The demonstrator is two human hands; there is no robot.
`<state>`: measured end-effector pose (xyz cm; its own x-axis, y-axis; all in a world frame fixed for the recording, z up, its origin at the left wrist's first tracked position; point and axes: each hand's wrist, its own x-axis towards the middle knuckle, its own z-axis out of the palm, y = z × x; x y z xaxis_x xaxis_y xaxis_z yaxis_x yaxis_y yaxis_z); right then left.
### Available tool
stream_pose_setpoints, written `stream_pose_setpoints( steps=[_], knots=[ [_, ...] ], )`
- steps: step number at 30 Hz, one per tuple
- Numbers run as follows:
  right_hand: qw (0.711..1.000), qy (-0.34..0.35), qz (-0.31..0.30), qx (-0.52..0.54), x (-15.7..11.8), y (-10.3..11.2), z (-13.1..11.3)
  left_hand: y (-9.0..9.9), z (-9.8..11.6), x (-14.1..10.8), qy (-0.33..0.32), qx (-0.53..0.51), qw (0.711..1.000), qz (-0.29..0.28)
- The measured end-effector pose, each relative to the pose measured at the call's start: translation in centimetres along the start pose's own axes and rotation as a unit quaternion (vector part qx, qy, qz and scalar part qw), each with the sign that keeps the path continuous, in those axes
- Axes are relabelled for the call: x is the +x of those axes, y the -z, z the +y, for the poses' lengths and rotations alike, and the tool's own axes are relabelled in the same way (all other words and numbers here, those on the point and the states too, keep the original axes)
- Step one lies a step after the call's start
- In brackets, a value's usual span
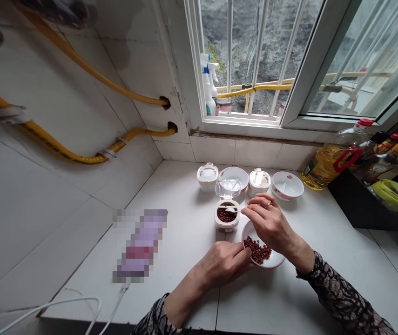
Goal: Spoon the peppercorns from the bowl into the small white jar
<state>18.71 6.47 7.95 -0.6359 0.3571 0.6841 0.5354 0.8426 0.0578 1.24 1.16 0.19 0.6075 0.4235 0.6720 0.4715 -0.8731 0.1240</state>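
Note:
My left hand (225,263) is closed on the near left rim of a white bowl (272,266), which is tilted a little. Inside the bowl lies a heap of dark red peppercorns (259,251). My right hand (268,218) pinches the handle of a small white spoon (232,210). The spoon's head is over the mouth of a white spice jar (227,227), whose clear lid (227,189) is flipped up. More dark red peppercorns fill part of that jar. The right hand hides part of the bowl's far side.
Behind stand two lidded white jars (207,181) (259,182) and two white bowls (233,178) (287,186). An oil bottle (324,163) and a black rack (348,200) of bottles are at the right. A blurred purple object (143,246) with a white cable lies left.

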Motion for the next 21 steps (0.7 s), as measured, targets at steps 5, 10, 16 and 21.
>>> stream_pose_setpoints(
  steps=[5,10,16,21],
  knots=[
    [1.0,0.027,-0.006,-0.013,0.31,0.17,-0.48,0.02,-0.02,-0.04,-0.006,0.012,1.0,-0.003],
    [0.998,0.042,-0.031,-0.039,0.33,0.02,-0.76,0.1,0.04,0.08,-0.008,0.013,1.0,0.005],
    [0.997,0.054,-0.043,-0.039,0.52,0.21,-0.69,0.1,-0.01,0.01,-0.004,0.016,1.0,0.005],
    [0.998,0.036,-0.028,-0.034,0.73,0.83,-0.74,0.03,-0.03,-0.14,-0.004,0.013,1.0,-0.012]
  ],
)
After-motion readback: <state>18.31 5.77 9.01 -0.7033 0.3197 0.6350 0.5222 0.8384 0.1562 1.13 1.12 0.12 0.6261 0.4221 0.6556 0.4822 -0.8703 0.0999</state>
